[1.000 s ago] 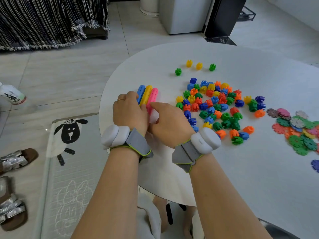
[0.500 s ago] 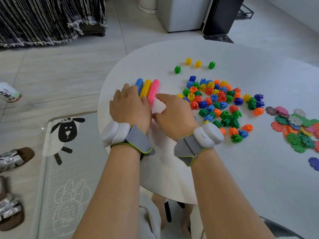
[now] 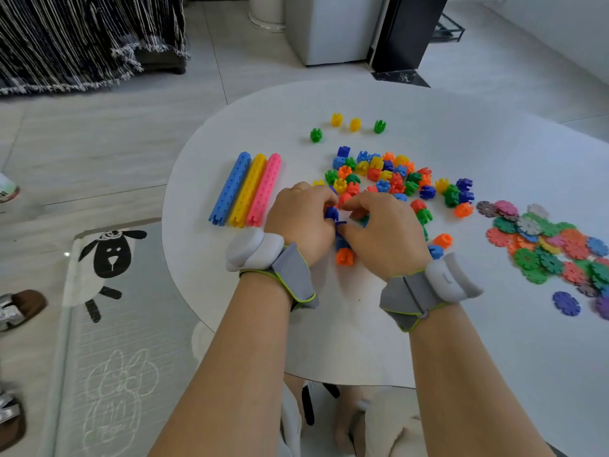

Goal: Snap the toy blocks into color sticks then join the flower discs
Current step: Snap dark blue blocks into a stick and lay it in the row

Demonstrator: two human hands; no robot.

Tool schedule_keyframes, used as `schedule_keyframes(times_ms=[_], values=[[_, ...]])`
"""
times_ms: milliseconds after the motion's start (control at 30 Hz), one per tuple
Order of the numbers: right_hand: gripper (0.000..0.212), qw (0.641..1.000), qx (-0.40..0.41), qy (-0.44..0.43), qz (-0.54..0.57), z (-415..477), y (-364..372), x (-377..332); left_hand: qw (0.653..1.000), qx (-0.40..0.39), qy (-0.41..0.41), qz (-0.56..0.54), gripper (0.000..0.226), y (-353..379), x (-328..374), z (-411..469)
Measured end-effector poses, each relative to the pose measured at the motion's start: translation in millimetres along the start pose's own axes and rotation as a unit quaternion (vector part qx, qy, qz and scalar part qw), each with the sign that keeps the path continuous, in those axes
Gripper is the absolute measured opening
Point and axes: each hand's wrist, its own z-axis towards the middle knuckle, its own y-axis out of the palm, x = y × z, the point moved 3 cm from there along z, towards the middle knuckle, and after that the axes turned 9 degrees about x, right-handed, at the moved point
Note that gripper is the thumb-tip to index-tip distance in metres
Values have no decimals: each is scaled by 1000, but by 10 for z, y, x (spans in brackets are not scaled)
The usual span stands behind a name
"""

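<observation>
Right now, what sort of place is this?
Probably a home living room: a sheep-print play mat on the tiled floor, sandals beside it, and striped fringed fabric draped beyond the white table.

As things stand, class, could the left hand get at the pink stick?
Probably yes: the pink stick lies close beside the left hand, with only bare table between them, though its fingers curl round a blue block.

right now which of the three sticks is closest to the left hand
The pink stick, at the right end of the row beside the left hand; the yellow stick is in the middle and the blue stick farthest.
</observation>
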Motion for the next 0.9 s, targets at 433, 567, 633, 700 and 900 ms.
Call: schedule_keyframes(times_ms=[433,567,633,700,900], values=[[26,997,58,-40,29,77,-15,12,999,2,16,40,18,92,65,15],[21,978,136,-22,158,10,-211,64,997,53,-12,-52,13,27,98,-12],[20,973,119,6,199,-11,-233,103,988,73,-36,-129,19,18,124,-18],[20,972,107,21,206,-6,-220,137,976,74,-62,-195,32,48,140,-1],[26,970,92,51,218,27,-228,190,946,77,-115,-293,41,136,133,81]])
